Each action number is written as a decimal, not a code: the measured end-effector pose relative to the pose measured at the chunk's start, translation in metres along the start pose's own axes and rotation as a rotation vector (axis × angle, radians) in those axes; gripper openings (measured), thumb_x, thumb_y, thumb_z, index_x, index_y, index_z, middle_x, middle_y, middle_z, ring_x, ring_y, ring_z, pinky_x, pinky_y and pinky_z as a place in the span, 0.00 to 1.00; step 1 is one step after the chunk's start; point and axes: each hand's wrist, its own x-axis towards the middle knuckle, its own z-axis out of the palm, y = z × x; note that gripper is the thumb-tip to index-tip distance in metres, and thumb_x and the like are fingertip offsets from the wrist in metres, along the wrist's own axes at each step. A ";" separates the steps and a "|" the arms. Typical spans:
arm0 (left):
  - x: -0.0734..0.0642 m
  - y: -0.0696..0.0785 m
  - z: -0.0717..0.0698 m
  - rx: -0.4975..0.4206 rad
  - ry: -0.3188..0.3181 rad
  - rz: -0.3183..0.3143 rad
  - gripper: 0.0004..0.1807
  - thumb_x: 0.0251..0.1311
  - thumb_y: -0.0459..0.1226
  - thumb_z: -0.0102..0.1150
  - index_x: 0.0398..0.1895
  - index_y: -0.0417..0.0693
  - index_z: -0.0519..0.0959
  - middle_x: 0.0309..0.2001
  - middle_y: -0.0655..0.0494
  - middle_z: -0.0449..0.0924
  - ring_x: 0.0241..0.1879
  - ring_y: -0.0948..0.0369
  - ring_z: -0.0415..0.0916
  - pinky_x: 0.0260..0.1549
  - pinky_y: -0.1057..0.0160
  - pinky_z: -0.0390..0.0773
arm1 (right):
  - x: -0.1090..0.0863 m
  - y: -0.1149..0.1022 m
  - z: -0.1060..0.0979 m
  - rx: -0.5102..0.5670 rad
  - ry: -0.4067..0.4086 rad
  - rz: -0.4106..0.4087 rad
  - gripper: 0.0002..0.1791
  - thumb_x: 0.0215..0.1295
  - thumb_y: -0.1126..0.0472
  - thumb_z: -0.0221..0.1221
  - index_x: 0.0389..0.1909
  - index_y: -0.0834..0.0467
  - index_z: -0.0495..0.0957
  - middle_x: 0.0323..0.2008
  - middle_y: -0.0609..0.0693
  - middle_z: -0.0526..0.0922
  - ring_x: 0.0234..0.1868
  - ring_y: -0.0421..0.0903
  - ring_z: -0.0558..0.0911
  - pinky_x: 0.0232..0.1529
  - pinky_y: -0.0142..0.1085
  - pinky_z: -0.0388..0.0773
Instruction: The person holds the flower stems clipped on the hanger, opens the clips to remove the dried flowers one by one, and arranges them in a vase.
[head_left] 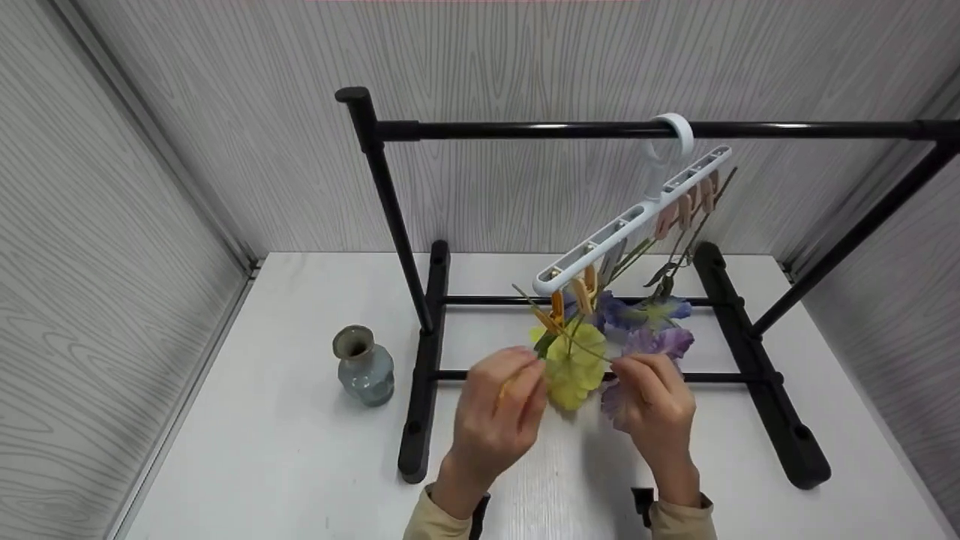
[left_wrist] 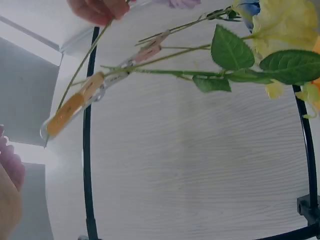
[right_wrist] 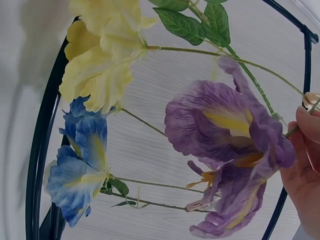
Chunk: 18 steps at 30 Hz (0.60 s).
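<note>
My right hand (head_left: 660, 409) pinches the stem of a purple iris (right_wrist: 215, 120), whose bloom sits beside the fingers. The thin stem (head_left: 583, 349) slants up left across an orange clothespin (left_wrist: 65, 117) at the hanger's near end. My left hand (head_left: 499, 420) is left of that clothespin, fingers loosely bent, with nothing seen between them; only part of it shows in the left wrist view. The white clip hanger (head_left: 600, 244) hangs by its hook from a black rod. Yellow flowers (head_left: 576, 367) and blue irises (right_wrist: 77, 172) hang from its other clothespins, heads down.
A black rack (head_left: 525, 130) with rod, slanted posts and foot bars stands over the white table (head_left: 285, 450). A small blue-grey vase (head_left: 366, 367) stands left of the rack. Grey wood-grain walls enclose the sides and back.
</note>
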 end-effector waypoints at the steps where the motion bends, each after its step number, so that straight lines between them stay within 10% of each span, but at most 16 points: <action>1: -0.001 0.002 0.003 0.004 -0.068 0.062 0.07 0.70 0.30 0.60 0.44 0.34 0.83 0.44 0.44 0.82 0.46 0.50 0.82 0.50 0.60 0.83 | -0.001 0.001 -0.001 -0.001 -0.020 0.003 0.03 0.64 0.75 0.65 0.31 0.68 0.85 0.30 0.60 0.81 0.27 0.53 0.80 0.35 0.30 0.76; 5: -0.009 0.008 0.014 0.074 -0.253 0.151 0.08 0.72 0.29 0.58 0.47 0.38 0.85 0.48 0.47 0.84 0.51 0.53 0.82 0.58 0.59 0.78 | -0.002 0.001 -0.004 -0.025 -0.088 0.010 0.17 0.44 0.86 0.69 0.33 0.67 0.85 0.31 0.58 0.82 0.28 0.52 0.81 0.33 0.33 0.78; 11: -0.018 0.010 0.025 0.170 -0.422 0.233 0.13 0.78 0.30 0.51 0.53 0.43 0.85 0.52 0.51 0.84 0.56 0.56 0.80 0.64 0.57 0.73 | -0.002 0.000 -0.011 -0.003 -0.222 0.098 0.18 0.46 0.87 0.70 0.34 0.64 0.85 0.33 0.54 0.82 0.29 0.47 0.81 0.34 0.28 0.76; 18: -0.024 0.012 0.030 0.283 -0.454 0.270 0.18 0.78 0.27 0.47 0.47 0.50 0.88 0.48 0.57 0.87 0.55 0.59 0.81 0.67 0.50 0.70 | 0.001 0.000 -0.019 0.052 -0.346 0.145 0.18 0.47 0.85 0.71 0.34 0.61 0.85 0.33 0.51 0.83 0.32 0.47 0.84 0.40 0.24 0.77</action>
